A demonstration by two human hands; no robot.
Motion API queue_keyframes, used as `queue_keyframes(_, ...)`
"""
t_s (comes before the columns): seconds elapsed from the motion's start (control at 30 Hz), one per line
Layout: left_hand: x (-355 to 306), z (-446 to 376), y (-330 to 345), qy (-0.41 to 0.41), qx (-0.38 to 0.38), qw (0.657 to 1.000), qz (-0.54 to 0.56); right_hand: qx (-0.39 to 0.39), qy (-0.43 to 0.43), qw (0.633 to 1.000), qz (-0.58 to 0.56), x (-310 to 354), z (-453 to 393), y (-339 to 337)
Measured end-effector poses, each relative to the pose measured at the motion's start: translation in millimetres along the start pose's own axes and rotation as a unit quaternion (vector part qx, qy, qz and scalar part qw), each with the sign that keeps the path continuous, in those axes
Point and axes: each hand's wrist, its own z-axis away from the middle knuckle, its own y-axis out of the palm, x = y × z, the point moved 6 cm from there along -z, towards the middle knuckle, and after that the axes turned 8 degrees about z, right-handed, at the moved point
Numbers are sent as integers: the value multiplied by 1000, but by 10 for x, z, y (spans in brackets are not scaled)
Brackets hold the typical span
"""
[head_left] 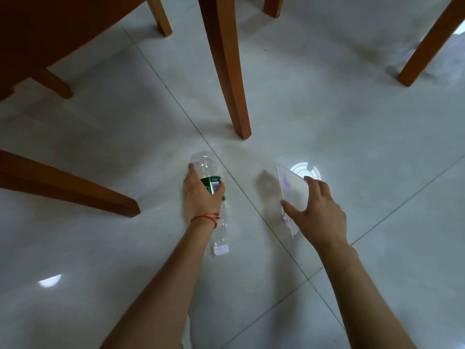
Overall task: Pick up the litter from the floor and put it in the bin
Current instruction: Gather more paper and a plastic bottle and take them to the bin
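The person's left hand (201,195) is closed around the middle of a clear plastic bottle (212,195), with the thumb on the right side of its green label (212,184) and the fingers wrapped over the left side. The bottle lies lengthwise near to far: its base points far, toward a table leg (227,69), and its white cap (221,250) points near, beside the left wrist. Whether the bottle rests on the floor (352,137) or is lifted just clear of it cannot be told. A red cord (205,217) circles the left wrist. The right hand (319,212) pinches a white wrapper (293,195) with pink print, thumb on the left face, fingertips over the far edge; the wrapper is held clear of the floor and casts a shadow to its left. The floor is pale glossy tile with dark grout lines. More wooden legs (427,44) stand far right, far left and near left. No bin is in view.
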Motion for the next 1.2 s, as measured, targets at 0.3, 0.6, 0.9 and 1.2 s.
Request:
queue_keyframes(0.3,-491,436,-28,135,111,982,-73,11,39,999,-21,-67,167,-312)
queue_keyframes(0.6,-1540,1115,-669,176,172,964,-104,18,88,996,-18,-211,766,-1407)
queue_keyframes(0.9,-2821,1864,-1621,217,199,950,-108,12,140,989,-40,-219,1571,-2933)
queue_keyframes(1.2,-4085,2679,-2556,262,219,933,-112,-14,176,982,-65,-125,2399,-4480)
